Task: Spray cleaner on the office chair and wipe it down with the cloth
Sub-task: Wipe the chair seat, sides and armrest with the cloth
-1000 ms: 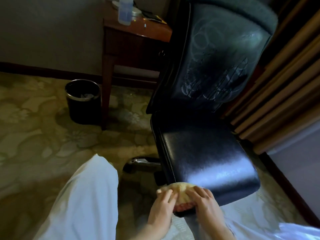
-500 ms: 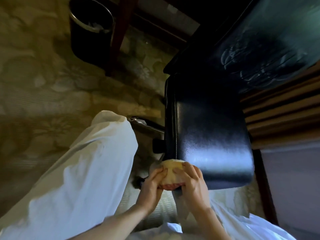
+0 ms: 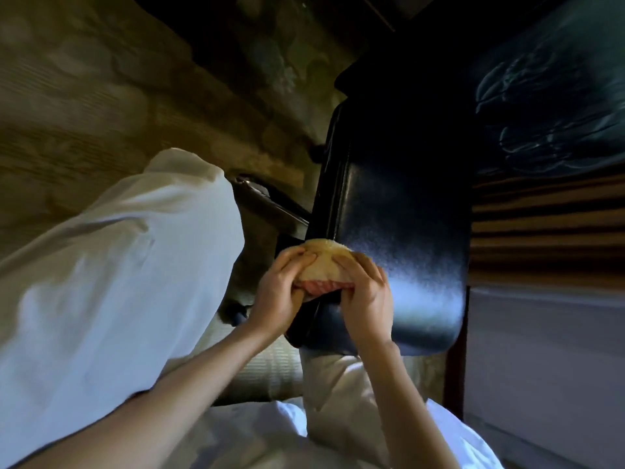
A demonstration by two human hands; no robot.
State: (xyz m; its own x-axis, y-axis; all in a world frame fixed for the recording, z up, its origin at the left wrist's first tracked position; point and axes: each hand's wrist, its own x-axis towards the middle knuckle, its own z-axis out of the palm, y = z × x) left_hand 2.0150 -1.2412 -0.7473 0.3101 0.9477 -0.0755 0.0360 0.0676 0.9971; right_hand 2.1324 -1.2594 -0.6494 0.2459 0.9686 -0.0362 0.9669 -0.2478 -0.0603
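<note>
The black leather office chair fills the middle and upper right; its seat shines, and its backrest carries pale wipe streaks. A folded yellow cloth with a pink underside lies against the seat's front left corner. My left hand grips the cloth's left side. My right hand grips its right side, fingers curled over the top. Both hands press the cloth onto the seat edge. No spray bottle shows in this view.
My knee in white trousers rises at the left. A chrome chair base leg juts out beneath the seat. Patterned carpet covers the floor. Striped curtains and a pale wall stand close on the right.
The view has tilted further down and closer; the desk, bottle and bin have left the frame. Both hands stay on the cloth at the seat's front left corner.
</note>
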